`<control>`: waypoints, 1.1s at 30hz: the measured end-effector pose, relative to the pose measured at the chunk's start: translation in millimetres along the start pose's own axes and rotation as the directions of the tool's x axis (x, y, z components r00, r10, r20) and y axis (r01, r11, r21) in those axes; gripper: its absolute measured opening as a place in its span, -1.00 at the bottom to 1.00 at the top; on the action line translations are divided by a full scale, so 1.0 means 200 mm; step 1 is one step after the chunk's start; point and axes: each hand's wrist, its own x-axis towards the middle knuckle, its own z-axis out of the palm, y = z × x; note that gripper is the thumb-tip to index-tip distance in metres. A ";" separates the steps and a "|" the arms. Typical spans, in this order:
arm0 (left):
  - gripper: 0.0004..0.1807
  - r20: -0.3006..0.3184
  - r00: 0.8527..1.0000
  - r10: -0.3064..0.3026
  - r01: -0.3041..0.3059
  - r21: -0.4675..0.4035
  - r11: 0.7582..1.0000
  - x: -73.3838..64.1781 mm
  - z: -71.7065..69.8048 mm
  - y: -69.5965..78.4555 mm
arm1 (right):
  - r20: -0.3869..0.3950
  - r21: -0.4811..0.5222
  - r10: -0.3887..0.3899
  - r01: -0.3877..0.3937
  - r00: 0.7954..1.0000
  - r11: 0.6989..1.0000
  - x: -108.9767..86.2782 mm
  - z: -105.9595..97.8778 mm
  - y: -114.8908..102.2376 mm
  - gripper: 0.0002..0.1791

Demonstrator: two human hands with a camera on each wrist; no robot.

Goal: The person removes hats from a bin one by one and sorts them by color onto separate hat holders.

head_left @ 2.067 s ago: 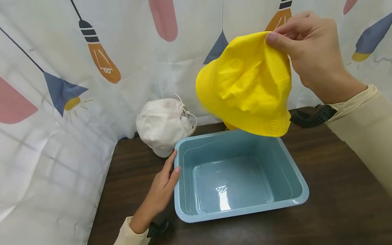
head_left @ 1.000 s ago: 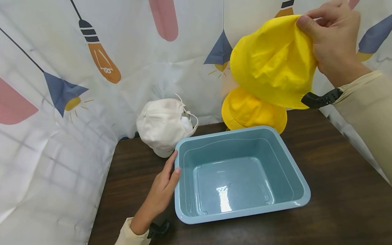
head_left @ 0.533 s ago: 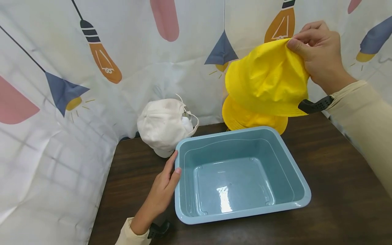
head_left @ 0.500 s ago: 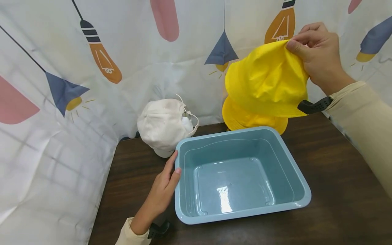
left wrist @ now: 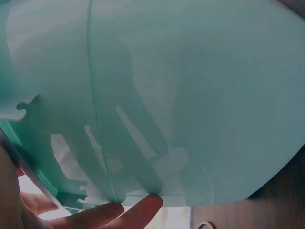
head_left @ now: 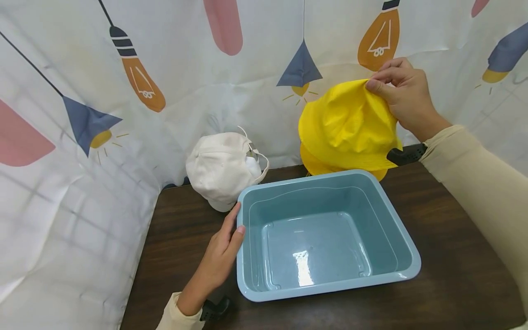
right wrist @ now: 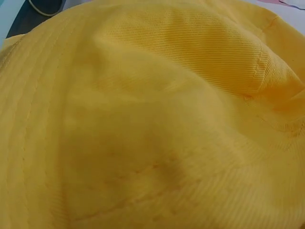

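Note:
My right hand pinches the crown of a bright yellow bucket hat between thumb and fingers. The hat hangs brim down and fills most of the right wrist view. It overlaps a second yellow hat behind the tub; I cannot tell whether the two touch. My left hand rests along the left rim of a blue plastic tub, its fingers fairly straight. In the left wrist view, fingertips touch the tub's outer wall.
A white cap with a strap loop sits behind the tub's left corner. Everything stands on a dark wooden table. A white patterned curtain hangs at the back and left.
The right hand first carried the bright hat up and right, then brought it down and left over the second yellow hat, hiding most of it. The left hand stays on the tub.

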 end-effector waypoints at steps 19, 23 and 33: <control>-0.37 -0.004 1.000 -0.002 0.002 0.006 1.000 0.00 0.00 0.01 | 0.030 -0.042 0.005 -0.004 1.000 0.999 -0.08 0.05 0.14 -0.72; -0.37 -0.003 1.000 -0.001 0.001 0.009 1.000 0.00 0.00 0.01 | 0.036 -0.064 0.014 -0.012 0.999 0.998 -0.09 0.05 0.17 -0.71; -0.37 -0.008 1.000 -0.013 0.013 0.014 1.000 0.00 0.00 0.00 | 0.044 -0.096 0.018 -0.013 0.999 0.995 -0.14 0.06 0.25 -0.68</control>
